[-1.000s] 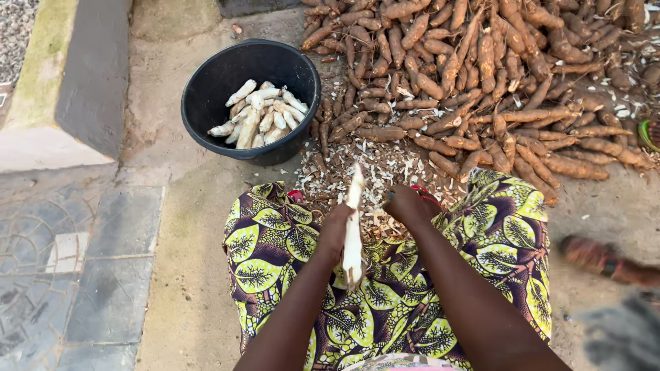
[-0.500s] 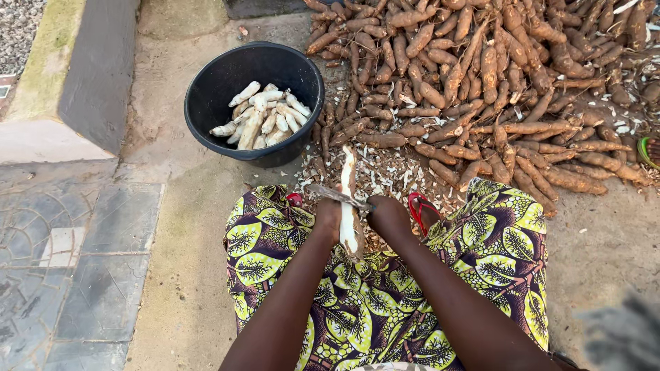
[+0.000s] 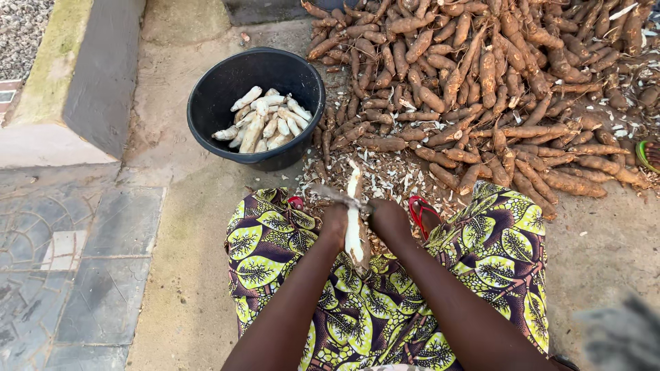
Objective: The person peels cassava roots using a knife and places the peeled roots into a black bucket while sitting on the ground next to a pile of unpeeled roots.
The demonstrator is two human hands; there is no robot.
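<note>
A long, mostly peeled white cassava root [image 3: 353, 223] stands nearly upright between my knees. My left hand [image 3: 333, 225] is closed around its lower half. Right beside it, my right hand [image 3: 389, 218] grips a knife [image 3: 333, 196] whose blade lies across the root near its upper part, pointing left. Brown peelings [image 3: 385, 180] lie heaped on the ground just beyond my hands. My lap is covered by a yellow-green leaf-print cloth [image 3: 275, 240].
A black basin [image 3: 213, 96] holding several peeled white roots stands at the upper left. A large pile of unpeeled brown cassava [image 3: 481, 75] fills the upper right. A concrete kerb [image 3: 75, 82] and paving tiles [image 3: 62, 261] lie to the left. Red sandals [image 3: 418, 209] peek out by the peelings.
My right hand has come in from the right and set the knife across the root. The root has shifted slightly in my left hand. A foot at the right edge has left the view.
</note>
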